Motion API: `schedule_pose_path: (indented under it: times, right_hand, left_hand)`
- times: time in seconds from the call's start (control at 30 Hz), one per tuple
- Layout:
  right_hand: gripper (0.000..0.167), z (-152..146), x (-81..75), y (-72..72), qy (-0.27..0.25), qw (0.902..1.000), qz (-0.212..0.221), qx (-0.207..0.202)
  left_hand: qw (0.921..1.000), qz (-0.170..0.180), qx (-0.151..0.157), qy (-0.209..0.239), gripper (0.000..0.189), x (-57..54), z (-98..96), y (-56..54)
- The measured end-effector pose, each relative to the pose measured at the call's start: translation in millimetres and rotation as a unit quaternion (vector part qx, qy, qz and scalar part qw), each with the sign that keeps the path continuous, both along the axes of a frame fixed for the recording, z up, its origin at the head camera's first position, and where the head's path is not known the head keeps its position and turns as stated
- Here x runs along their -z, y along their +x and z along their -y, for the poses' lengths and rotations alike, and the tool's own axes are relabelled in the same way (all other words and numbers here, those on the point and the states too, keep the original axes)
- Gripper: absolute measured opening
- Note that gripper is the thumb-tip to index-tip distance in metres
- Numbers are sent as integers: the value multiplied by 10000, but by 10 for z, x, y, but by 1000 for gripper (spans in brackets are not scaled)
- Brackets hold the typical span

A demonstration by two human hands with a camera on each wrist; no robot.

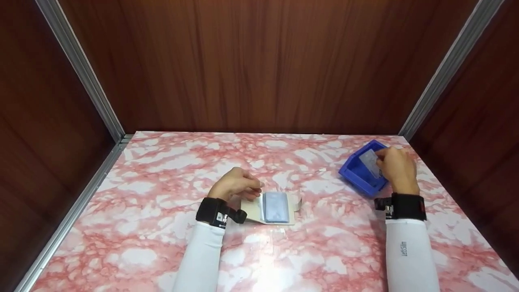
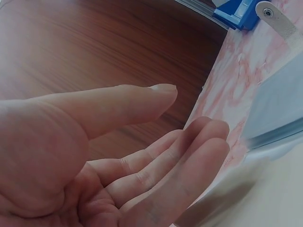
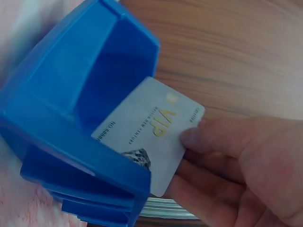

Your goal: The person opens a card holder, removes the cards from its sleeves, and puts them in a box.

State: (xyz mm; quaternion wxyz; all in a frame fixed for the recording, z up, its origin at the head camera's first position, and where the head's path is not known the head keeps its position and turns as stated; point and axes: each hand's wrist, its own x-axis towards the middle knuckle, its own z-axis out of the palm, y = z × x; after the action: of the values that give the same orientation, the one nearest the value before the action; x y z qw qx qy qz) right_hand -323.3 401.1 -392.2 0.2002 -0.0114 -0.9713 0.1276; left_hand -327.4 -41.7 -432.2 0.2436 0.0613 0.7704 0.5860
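My right hand (image 1: 399, 168) pinches a pale VIP card (image 3: 156, 127) between thumb and fingers. The card slants over the blue bin (image 1: 357, 178), its lower part behind the bin's wall in the right wrist view. My left hand (image 1: 239, 184) holds nothing, its thumb apart from loosely bent fingers in the left wrist view. Just beneath it lies an opened cream card holder (image 1: 253, 211) with clear bluish sleeves (image 1: 277, 207). A snap strap (image 2: 279, 21) sticks out from the holder's right side.
The holder and bin stand on a red-and-white marbled table (image 1: 162, 243). Brown wood-look panels (image 1: 259, 69) close in the back and both sides, with metal corner posts (image 1: 81, 65). The bin is toward the back right.
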Motion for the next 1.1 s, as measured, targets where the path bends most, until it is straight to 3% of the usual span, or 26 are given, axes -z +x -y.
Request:
schedule_pose_path:
  times: [0.23, 0.43, 0.67, 0.93, 1.1]
  right_hand:
    - [19, 57, 101, -116, 375, 9983, 207, -402]
    - [18, 80, 272, -204, 511, 9933, 784, -683]
    - [20, 132, 344, -209, 682, 9931, 768, -559]
    - [14, 138, 366, -205, 856, 9790, 1806, -391]
    - [18, 138, 325, -186, 686, 9774, 1952, -428]
  left_hand:
    - [9999, 96, -42, 102, 29, -26, -17, 11]
    - [9996, 237, -53, 136, 32, -14, -25, 11]
    - [9996, 219, -112, 125, 29, 8, -30, 11]
    - [9997, 209, -99, -66, 32, 10, -42, 7]
    - [9997, 199, -58, -154, 36, 17, -37, 8]
